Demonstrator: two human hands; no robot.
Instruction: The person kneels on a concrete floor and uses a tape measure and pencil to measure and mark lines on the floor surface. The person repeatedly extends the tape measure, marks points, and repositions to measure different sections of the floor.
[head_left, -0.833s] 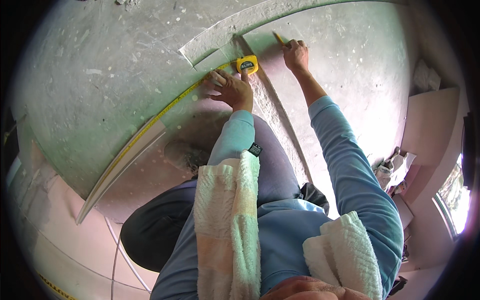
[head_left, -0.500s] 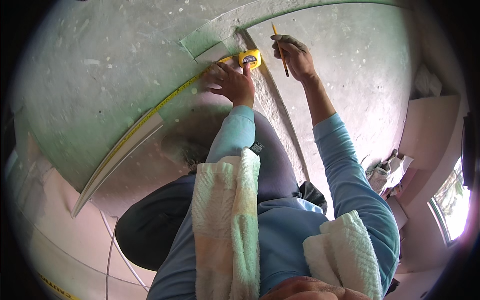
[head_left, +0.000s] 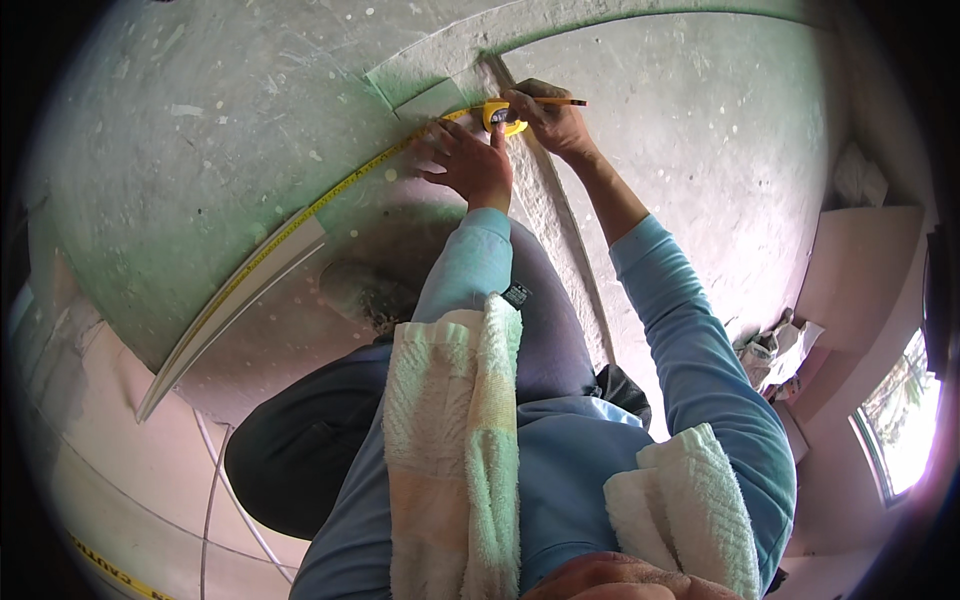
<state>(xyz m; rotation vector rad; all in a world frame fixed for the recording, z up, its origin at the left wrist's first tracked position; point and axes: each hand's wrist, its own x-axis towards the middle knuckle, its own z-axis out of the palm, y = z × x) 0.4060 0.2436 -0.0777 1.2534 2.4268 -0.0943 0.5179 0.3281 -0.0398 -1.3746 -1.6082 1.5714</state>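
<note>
Tape measure, yellow-cased, sits at the edge of the floor's rough channel, its blade slanting leftward across speckled concrete floor along a slim white strip. Left hand spreads its fingers, thumb against the case; right hand pinches a pencil held crosswise. A window glares at right.

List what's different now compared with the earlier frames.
The right hand has moved left, in beside the tape measure, keeping hold of the pencil, which has swung from steep to nearly level. The left hand stays at the tape measure, and the yellow blade remains stretched out leftward.
</note>
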